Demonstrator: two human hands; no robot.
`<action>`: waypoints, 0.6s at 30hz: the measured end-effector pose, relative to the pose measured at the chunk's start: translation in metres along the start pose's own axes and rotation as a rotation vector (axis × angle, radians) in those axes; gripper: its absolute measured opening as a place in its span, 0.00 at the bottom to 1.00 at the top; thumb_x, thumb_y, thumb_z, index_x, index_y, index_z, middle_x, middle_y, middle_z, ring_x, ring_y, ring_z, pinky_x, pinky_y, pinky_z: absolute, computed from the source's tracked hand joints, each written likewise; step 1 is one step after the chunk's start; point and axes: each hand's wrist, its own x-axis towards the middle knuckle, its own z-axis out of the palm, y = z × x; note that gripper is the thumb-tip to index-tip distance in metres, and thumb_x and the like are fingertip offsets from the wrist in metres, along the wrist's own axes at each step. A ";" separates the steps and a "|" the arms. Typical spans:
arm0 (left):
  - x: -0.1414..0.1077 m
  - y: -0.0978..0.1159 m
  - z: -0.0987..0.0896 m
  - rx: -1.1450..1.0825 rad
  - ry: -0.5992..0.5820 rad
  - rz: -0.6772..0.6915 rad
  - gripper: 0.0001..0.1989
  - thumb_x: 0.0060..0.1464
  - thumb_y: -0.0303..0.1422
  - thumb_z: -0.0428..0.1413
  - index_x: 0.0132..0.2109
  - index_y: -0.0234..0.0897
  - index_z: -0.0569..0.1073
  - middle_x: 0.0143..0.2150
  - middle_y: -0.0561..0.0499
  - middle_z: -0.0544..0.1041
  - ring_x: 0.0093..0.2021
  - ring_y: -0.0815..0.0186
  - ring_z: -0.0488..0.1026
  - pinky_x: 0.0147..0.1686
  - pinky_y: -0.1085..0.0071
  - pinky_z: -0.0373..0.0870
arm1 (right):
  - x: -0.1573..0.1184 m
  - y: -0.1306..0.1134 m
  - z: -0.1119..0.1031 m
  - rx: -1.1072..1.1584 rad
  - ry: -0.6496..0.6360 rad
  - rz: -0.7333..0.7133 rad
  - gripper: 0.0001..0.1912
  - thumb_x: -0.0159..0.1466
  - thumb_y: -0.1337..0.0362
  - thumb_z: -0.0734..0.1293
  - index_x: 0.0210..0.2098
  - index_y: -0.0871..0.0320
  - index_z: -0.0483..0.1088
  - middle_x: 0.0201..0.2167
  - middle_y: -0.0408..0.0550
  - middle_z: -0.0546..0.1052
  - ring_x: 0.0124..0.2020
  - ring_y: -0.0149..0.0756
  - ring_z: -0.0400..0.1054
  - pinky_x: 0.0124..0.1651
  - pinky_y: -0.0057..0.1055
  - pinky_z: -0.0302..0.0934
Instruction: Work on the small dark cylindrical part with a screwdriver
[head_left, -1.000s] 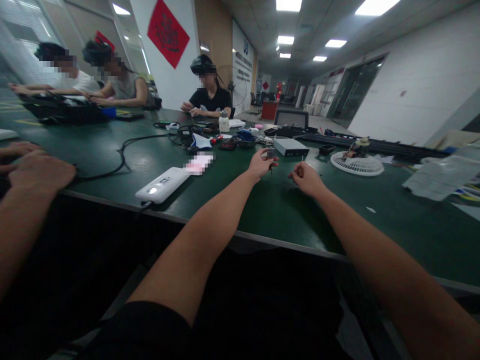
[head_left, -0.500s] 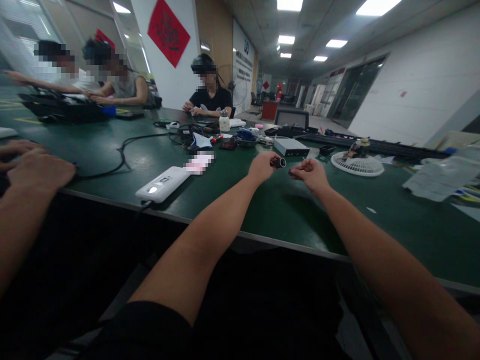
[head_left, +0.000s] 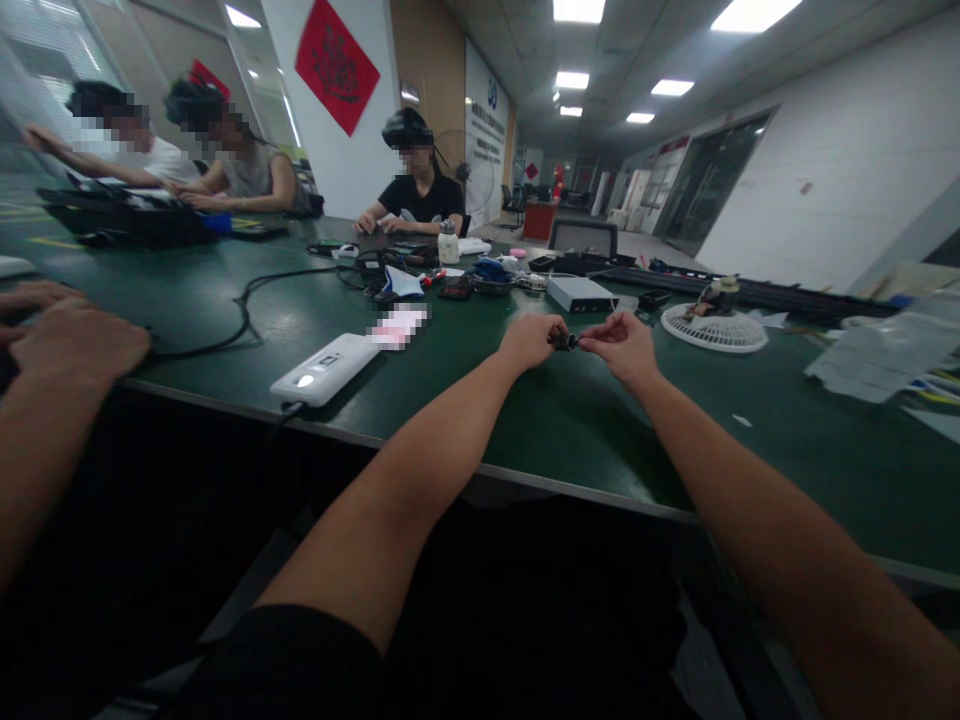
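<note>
Above the green table (head_left: 450,390), my left hand (head_left: 528,342) is closed around a small dark cylinder (head_left: 564,342) with a ring-like, metallic-looking end facing right. The fingers of my right hand (head_left: 622,346) are pinched together right at that end. A small dark piece sits at those fingertips, mostly hidden, and its kind is too small to make out. Both hands are slightly above the tabletop, with a grey box (head_left: 581,293) just behind them.
A white power bank (head_left: 326,370) with a cable lies left, touching a blurred phone (head_left: 400,326). A white fan part (head_left: 715,328) and clear plastic bag (head_left: 862,355) stand right. Cables and small parts clutter the back. A neighbour's hands (head_left: 79,335) rest at far left; several people sit opposite.
The cylinder has turned and tipped down a little in my left hand. My right fingertips, apart from it before, now meet its open end.
</note>
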 end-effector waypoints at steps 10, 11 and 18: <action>0.001 0.001 0.006 -0.095 -0.038 0.084 0.12 0.51 0.23 0.66 0.44 0.37 0.82 0.37 0.48 0.85 0.38 0.63 0.80 0.42 0.68 0.75 | -0.001 0.006 -0.003 -0.101 -0.039 -0.091 0.24 0.48 0.63 0.79 0.33 0.50 0.60 0.31 0.42 0.80 0.37 0.41 0.79 0.47 0.42 0.74; 0.002 0.001 0.006 -0.094 -0.037 0.080 0.12 0.51 0.23 0.66 0.44 0.37 0.82 0.37 0.48 0.85 0.38 0.63 0.80 0.42 0.68 0.75 | -0.001 0.006 -0.004 -0.112 -0.036 -0.096 0.24 0.48 0.63 0.79 0.33 0.50 0.60 0.31 0.42 0.80 0.37 0.41 0.79 0.46 0.42 0.74; 0.004 0.001 0.007 -0.126 -0.010 0.092 0.13 0.51 0.20 0.63 0.44 0.36 0.82 0.38 0.48 0.85 0.38 0.64 0.80 0.42 0.69 0.75 | 0.002 0.007 -0.008 -0.303 0.027 -0.093 0.23 0.50 0.59 0.80 0.34 0.51 0.63 0.30 0.43 0.80 0.32 0.40 0.76 0.39 0.40 0.72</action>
